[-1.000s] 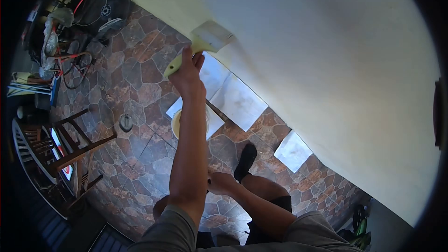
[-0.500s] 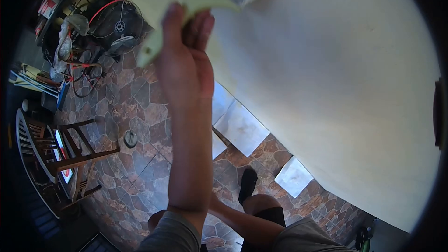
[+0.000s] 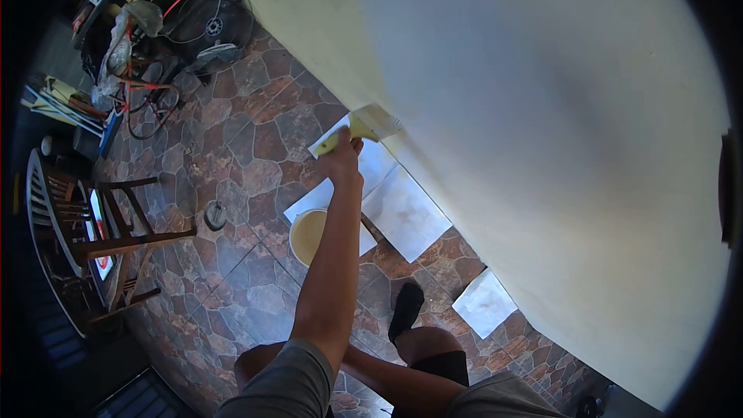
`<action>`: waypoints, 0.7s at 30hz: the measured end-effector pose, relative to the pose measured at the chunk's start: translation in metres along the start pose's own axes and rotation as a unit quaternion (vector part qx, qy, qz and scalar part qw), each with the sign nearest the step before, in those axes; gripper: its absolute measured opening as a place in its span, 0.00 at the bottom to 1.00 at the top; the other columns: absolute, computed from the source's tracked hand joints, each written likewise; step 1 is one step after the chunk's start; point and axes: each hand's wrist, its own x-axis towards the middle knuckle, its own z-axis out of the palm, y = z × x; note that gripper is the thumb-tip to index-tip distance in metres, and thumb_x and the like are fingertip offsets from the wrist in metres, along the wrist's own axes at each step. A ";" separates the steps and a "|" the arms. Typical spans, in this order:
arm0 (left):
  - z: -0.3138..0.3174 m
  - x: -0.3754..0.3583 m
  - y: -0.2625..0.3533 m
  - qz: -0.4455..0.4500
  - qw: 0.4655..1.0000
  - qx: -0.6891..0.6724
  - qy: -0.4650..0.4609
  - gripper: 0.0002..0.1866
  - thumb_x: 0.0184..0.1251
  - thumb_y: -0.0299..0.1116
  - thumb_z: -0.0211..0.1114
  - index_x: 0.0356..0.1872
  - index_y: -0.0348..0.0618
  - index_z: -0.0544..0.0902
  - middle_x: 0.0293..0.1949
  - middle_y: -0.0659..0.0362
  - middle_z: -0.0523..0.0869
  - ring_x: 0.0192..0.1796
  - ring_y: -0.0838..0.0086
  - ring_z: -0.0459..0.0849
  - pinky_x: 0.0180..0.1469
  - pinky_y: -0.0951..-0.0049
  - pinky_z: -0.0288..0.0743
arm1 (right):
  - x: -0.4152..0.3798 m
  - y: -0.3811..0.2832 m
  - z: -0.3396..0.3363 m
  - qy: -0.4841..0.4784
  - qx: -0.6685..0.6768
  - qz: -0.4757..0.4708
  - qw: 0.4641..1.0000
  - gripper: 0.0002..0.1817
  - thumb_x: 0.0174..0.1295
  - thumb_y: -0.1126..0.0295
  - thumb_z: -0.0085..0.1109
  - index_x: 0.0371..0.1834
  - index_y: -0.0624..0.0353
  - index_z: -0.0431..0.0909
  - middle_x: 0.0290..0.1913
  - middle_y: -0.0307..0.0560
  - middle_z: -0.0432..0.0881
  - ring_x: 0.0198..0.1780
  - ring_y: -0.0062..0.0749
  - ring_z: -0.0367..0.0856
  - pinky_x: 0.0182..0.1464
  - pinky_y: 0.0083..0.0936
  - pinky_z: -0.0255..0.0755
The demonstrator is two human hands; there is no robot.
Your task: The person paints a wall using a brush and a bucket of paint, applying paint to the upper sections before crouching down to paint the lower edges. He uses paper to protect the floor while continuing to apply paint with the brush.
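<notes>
A wide paintbrush with a pale yellow-green handle is in my left hand; the fingers are closed round the handle. Its light bristles point right, their tips right at the pale wall, low down near the floor. Below my left forearm a round bucket of cream-coloured paint stands on a white sheet, partly covered by the arm. My right forearm crosses from the lower right and passes behind my left arm, so the right hand is hidden.
White sheets lie on the stone-patterned floor along the wall, with another sheet further right. A wooden chair stands at the left. Hoses and a black drum-like object are at the upper left. A round glass-like object sits on the floor.
My left hand has come down from high on the wall toward the floor, still holding the paintbrush. The paint bucket, hidden before behind the forearm, now shows.
</notes>
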 end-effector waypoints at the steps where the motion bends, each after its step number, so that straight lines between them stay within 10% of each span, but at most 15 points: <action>1: 0.012 -0.014 0.021 0.027 0.999 0.027 -0.013 0.15 0.68 0.30 0.69 0.49 0.30 0.79 0.42 0.53 0.86 0.36 0.69 0.88 0.38 0.69 0.87 | 0.002 0.005 0.005 0.036 -0.030 0.000 0.999 0.12 0.73 0.67 0.59 0.54 0.59 0.82 0.53 0.46 0.81 0.51 0.28 0.78 0.58 0.32 0.75; 5: 0.071 -0.083 0.122 0.140 0.984 0.012 -0.107 0.14 0.66 0.28 0.70 0.45 0.27 0.80 0.38 0.51 0.86 0.32 0.73 0.86 0.35 0.75 0.87 | 0.043 0.132 -0.037 -0.004 0.034 -0.003 0.999 0.15 0.72 0.65 0.60 0.57 0.60 0.81 0.55 0.47 0.80 0.54 0.30 0.78 0.59 0.33 0.74; 7: 0.091 -0.120 0.175 0.196 0.970 -0.012 -0.145 0.14 0.66 0.28 0.69 0.45 0.26 0.80 0.37 0.51 0.85 0.32 0.73 0.86 0.34 0.75 0.87 | 0.025 0.068 -0.004 0.018 -0.561 0.007 0.828 0.31 0.62 0.46 0.62 0.64 0.50 0.77 0.65 0.52 0.79 0.67 0.42 0.78 0.59 0.39 0.77; 10: 0.100 -0.151 0.234 0.256 0.942 -0.073 -0.203 0.15 0.67 0.29 0.69 0.48 0.28 0.80 0.38 0.52 0.86 0.32 0.70 0.87 0.37 0.74 0.88 | -0.024 -0.076 0.059 -0.039 -0.599 0.177 0.780 0.32 0.57 0.44 0.64 0.62 0.47 0.79 0.61 0.53 0.83 0.61 0.48 0.82 0.54 0.44 0.80; 15: 0.101 -0.143 0.253 0.267 0.881 -0.204 -0.334 0.14 0.73 0.30 0.64 0.52 0.31 0.78 0.44 0.46 0.88 0.43 0.61 0.90 0.53 0.68 0.88 | -0.055 -0.007 0.063 -0.038 -0.580 0.129 0.803 0.26 0.62 0.48 0.61 0.59 0.50 0.81 0.58 0.55 0.84 0.59 0.48 0.83 0.55 0.42 0.79; 21: 0.058 -0.063 0.103 0.057 0.961 -0.209 -0.170 0.19 0.70 0.33 0.69 0.54 0.32 0.77 0.50 0.54 0.84 0.47 0.66 0.88 0.48 0.71 0.86 | -0.069 0.135 0.026 0.053 -0.341 0.047 0.937 0.24 0.67 0.54 0.60 0.60 0.56 0.79 0.60 0.55 0.82 0.59 0.42 0.81 0.58 0.37 0.76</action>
